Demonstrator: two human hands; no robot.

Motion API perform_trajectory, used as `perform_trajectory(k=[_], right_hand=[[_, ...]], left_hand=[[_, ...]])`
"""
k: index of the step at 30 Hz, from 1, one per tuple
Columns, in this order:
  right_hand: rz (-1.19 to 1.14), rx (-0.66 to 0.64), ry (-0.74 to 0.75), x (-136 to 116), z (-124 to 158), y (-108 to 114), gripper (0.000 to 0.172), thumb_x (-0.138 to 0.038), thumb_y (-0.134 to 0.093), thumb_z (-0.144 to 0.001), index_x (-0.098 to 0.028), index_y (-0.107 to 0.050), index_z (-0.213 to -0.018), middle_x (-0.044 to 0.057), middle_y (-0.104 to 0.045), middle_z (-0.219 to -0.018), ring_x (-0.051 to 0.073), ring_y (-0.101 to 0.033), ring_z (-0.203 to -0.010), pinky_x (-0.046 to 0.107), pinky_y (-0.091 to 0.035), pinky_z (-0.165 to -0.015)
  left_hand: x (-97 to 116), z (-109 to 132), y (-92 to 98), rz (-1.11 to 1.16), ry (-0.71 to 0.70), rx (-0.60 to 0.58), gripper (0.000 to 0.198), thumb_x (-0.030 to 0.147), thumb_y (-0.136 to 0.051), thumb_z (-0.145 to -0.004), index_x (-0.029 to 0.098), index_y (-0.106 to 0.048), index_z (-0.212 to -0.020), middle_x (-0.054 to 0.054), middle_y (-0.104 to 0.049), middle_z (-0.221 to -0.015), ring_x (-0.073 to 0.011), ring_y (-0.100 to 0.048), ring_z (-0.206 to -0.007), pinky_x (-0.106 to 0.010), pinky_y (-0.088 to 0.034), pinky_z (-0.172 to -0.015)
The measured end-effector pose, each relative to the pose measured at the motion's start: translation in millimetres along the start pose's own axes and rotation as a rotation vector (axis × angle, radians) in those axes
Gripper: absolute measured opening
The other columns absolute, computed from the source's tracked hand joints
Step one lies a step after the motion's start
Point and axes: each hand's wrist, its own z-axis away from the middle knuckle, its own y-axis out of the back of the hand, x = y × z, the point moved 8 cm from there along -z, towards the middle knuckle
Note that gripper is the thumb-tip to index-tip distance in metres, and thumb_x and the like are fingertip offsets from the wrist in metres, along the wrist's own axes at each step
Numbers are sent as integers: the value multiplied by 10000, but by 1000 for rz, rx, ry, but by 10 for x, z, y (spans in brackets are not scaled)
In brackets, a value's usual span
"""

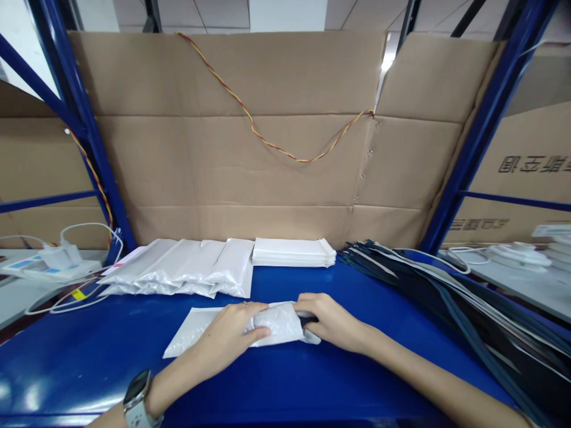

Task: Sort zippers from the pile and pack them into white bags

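Observation:
A white bubble mailer (277, 321) lies across the blue tabletop in front of me, its open end toward the right. My left hand (234, 327) is closed over its middle, thumb along the near side and fingers on the far side. At the mouth, my right hand (328, 321) has its fingers bent around a dark item (307, 321), which sits partly inside the mailer. A pale or clear edge shows under that item; its kind cannot be made out. The mailer's flat left part (198, 318) reaches out past my left wrist.
Filled white mailers (178, 267) lie overlapped at the back left. Beside them is a stack of flat white mailers (292, 252). Dark and pale flat sheets (428, 291) run along the right side. A power strip (53, 261) with white cables is at left. Cardboard (250, 178) forms the back wall.

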Motion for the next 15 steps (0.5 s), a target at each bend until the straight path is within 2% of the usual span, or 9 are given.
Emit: perform_trajectory(k=[3,5,8,10,12,15], right_hand=[[-30,-8,2,-47,-69,0,230,-38,-514,-715,-174,-641,-850,25,-592,-818,145,-543,-745,234,-375,-670],[-74,-17,22,-58,-25,69,248,-120,-579,-732,-187,-633,-965,29,-605,-892,159,-549,-812,252,-388,-730],[-110,-39,-11,23,151,200,521,-346,-686,-705,-223,-545,-1191,55,-571,-1087,212,-516,-992,328,-378,-869],[-97,-60,-53,108,282,249,653,-418,-704,-679,-243,-484,-1269,70,-526,-1183,243,-470,-1085,372,-362,-915],[-90,-55,-62,157,370,275,619,-393,-687,-711,-255,-480,-1277,68,-529,-1196,240,-468,-1100,378,-368,-918],[-126,20,-27,152,384,312,360,-275,-607,-804,-239,-583,-1161,46,-609,-1075,185,-547,-983,326,-405,-869]], left_hand=[[-22,1,-13,12,-26,-18,404,428,-519,-839,286,-557,-1215,-21,-595,-1223,-237,-560,-1089,-362,-418,-935],[-47,16,-15,12,-36,-33,432,454,-504,-843,296,-529,-1245,-19,-570,-1256,-236,-549,-1103,-358,-417,-937],[-111,60,-6,-35,-24,-51,532,504,-505,-826,305,-451,-1317,-28,-495,-1339,-247,-492,-1178,-385,-379,-988],[-167,94,4,-91,-2,-57,611,547,-518,-799,303,-409,-1348,-40,-444,-1382,-266,-430,-1238,-422,-329,-1030],[-208,119,2,-132,4,-70,645,581,-507,-788,303,-395,-1359,-46,-421,-1398,-279,-390,-1268,-446,-301,-1047],[-242,125,-13,-152,0,-90,626,595,-476,-800,309,-406,-1351,-39,-433,-1390,-275,-399,-1262,-446,-308,-1044]])
